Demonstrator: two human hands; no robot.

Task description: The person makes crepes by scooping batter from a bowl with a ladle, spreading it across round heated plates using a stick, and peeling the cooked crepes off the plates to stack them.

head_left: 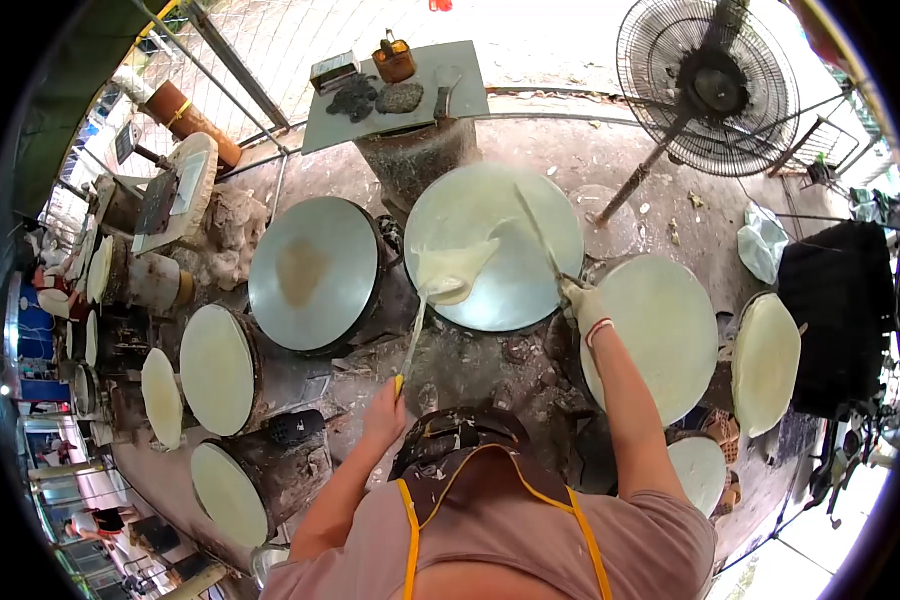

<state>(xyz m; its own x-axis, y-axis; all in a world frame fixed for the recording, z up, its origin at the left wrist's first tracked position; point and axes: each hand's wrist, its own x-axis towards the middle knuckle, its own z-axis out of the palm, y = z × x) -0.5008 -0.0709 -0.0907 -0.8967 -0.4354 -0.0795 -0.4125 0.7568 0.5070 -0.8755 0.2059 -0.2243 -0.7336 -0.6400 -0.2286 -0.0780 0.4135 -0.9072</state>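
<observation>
My left hand (382, 412) is closed round the yellow-ended handle of a long ladle (413, 340). The ladle's bowl is over the left side of a round griddle (515, 295) straight ahead, among pale wet batter (455, 262). Batter covers the griddle's far and left parts, while bare shiny metal shows at its near right. In my right hand (584, 304), which wears a pale glove, is the grip of a long, thin spreading blade (538, 230). The blade reaches across the griddle's right side, its tip toward the far edge. Whether its whole length touches the batter, I cannot tell.
Beside it on the left is a griddle (345, 265) with a brown patch. Batter-covered griddles stand at right (660, 335) and left (215, 370). A pale round sheet (767, 365) sits far right. Behind are a small table (390, 125) and a standing fan (710, 85).
</observation>
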